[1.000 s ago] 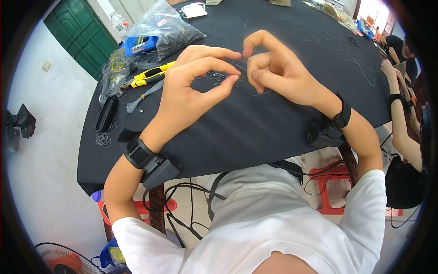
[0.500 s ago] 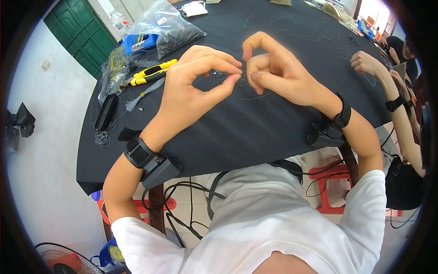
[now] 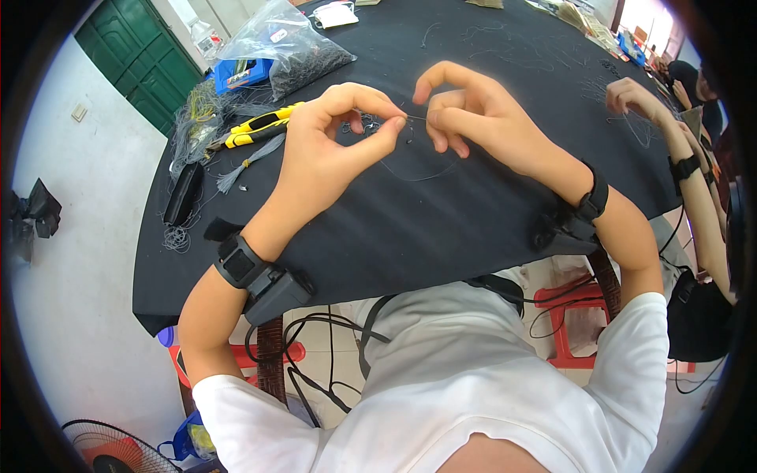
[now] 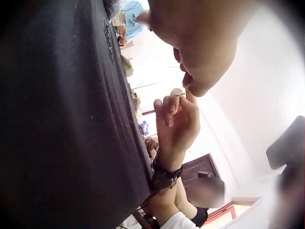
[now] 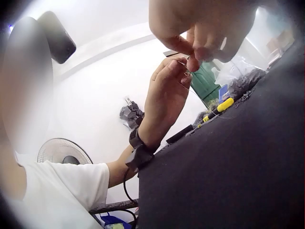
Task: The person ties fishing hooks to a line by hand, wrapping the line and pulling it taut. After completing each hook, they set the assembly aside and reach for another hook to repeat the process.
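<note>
Over the black table, the left hand (image 3: 327, 142) pinches a tiny dark piece between thumb and forefinger; in the left wrist view a small metal-like piece (image 4: 179, 95) shows at the fingertips. A thin clear line (image 3: 430, 178) loops below the hands. Just to the right, the right hand (image 3: 501, 122) has its thumb against curled fingers, with a fine strand (image 3: 416, 118) running from it towards the left fingertips. In the right wrist view the two hands' fingertips are close together. Small dark hooks or rings (image 3: 369, 126) lie on the cloth behind the left hand.
Yellow-black pliers (image 3: 259, 129), a tied bundle of strands (image 3: 247, 164) and a black case (image 3: 184, 195) lie left of the hands. Behind stand a bag of dark pieces (image 3: 303, 63) and a blue box (image 3: 240, 73). Another person's arm (image 3: 698, 181) reaches in at the right.
The left hand has shifted slightly left, its forefinger more bent. The right hand's fingers have changed pose, and the strand between the hands shows more. The neighbour's hand at the right has moved.
</note>
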### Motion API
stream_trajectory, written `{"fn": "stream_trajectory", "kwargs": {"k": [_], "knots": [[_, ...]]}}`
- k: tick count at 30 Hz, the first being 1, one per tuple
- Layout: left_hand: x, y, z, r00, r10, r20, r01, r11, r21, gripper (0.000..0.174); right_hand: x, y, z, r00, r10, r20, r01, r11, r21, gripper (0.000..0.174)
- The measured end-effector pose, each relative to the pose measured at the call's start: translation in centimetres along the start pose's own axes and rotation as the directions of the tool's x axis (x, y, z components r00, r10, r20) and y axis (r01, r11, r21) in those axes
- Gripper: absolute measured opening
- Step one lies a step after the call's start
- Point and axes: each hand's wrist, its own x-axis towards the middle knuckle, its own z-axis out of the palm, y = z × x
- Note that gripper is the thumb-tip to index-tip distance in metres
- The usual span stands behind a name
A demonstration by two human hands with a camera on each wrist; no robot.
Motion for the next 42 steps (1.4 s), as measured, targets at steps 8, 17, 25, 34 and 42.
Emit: {"fn": "stream_trajectory", "kwargs": {"k": [8,17,25,34,42], "knots": [[-0.4,-0.2,0.5,0.93,-0.366,-0.015,0.34,0.878,-0.336,0.009,0.3,1.4,0.2,0.974,0.223,0.045,-0.228,0.944,0.24,0.015],[-0.5,0.4,0.7,0.812,-0.571,0.118,0.545,0.672,-0.502,0.012,-0.4,1.8,2.1,0.975,0.222,0.012,-0.222,0.969,0.109,0.014],[-0.5,0.1,0.5,0.831,-0.556,-0.006,0.51,0.766,-0.392,0.013,-0.7,1.3,2.3,0.991,-0.075,-0.11,0.057,0.985,-0.162,0.012],[-0.5,0.6,0.5,0.868,-0.496,0.009,0.462,0.801,-0.381,0.008,-1.3,-0.3,2.6,0.882,-0.409,-0.235,0.246,0.824,-0.51,0.008],[-0.5,0.9,0.8,0.913,-0.408,0.017,0.379,0.83,-0.411,0.008,-1.4,-0.4,2.7,0.869,-0.435,-0.237,0.274,0.819,-0.504,0.007]]}}
